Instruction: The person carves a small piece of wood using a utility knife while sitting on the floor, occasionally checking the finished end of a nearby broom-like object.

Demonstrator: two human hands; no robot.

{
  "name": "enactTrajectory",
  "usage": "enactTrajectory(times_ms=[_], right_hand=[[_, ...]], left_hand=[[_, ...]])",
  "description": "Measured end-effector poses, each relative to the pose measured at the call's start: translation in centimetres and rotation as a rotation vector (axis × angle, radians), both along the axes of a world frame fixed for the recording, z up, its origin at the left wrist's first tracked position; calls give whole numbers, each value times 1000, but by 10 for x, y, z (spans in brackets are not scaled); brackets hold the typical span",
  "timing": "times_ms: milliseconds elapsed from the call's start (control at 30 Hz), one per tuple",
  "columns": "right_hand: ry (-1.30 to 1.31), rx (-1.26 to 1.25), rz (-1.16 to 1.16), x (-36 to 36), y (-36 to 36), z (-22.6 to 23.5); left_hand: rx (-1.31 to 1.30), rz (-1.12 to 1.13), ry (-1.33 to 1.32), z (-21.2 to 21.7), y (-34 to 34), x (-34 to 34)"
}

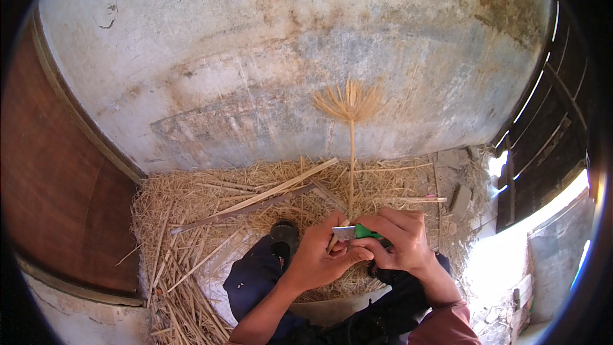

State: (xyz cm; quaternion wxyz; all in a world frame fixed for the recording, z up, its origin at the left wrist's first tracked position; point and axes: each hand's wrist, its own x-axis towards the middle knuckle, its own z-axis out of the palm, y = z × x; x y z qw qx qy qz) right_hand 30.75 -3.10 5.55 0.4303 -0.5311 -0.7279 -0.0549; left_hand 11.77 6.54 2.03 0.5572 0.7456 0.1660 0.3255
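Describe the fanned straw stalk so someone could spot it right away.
Look at the stained plaster wall above the straw-strewn floor. A thin stalk rises in front of it from the left hand and right hand. Unlike the loose straw lying flat, it stands upright and ends in a splayed fan.

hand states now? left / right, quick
Left hand: closed on the base of the frayed-top bamboo stick.
Right hand: closed on the green-handled knife.

head view, looking down (perhaps slightly forward)
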Motion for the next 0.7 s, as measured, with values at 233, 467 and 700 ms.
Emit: enactTrajectory(times_ms=[233,467,700], right_hand=[[-35,30,-42,-4,1,-2],[-55,18,-108,-10,-4,4],[-61,45,-144,-12,-6,4]], left_hand=[[-91,-3,27,3,-6,-1],[120,60,79,5,-7,-2],[114,134,22,7,-14,2]])
